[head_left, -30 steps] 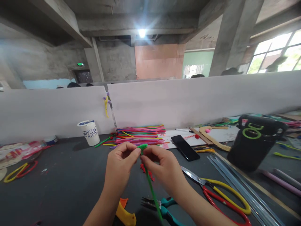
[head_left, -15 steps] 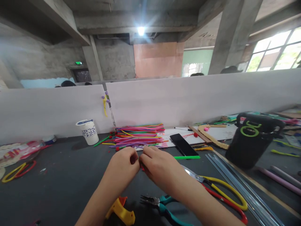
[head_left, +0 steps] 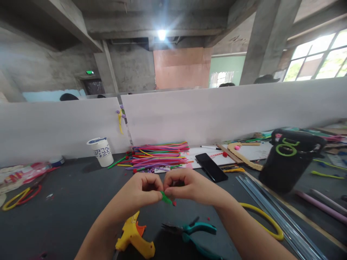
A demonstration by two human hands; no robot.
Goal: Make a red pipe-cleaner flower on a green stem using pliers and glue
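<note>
My left hand (head_left: 146, 189) and my right hand (head_left: 184, 186) meet at the middle, thumbs and forefingers pinched together. Between the fingertips shows a short bit of green pipe cleaner (head_left: 166, 198) with a red tip at its lower end; the fingers cover the rest. Below the hands lie a yellow glue gun (head_left: 135, 236), on the left, and teal-handled pliers (head_left: 200, 227) with open jaws. My right forearm hides most of a pair of scissors, leaving a yellow handle (head_left: 267, 218) in sight.
Bundled coloured pipe cleaners (head_left: 159, 157) lie at the back beside a white cup (head_left: 101, 151). To the right are a black phone (head_left: 211, 167), clear rods (head_left: 271, 213) and a black container (head_left: 291, 162). A white partition (head_left: 189, 115) closes off the far edge.
The green length that stuck out right of my right hand no longer shows there; a green bit now shows between the thumbs. My hands have turned, bringing the thumbs into view.
</note>
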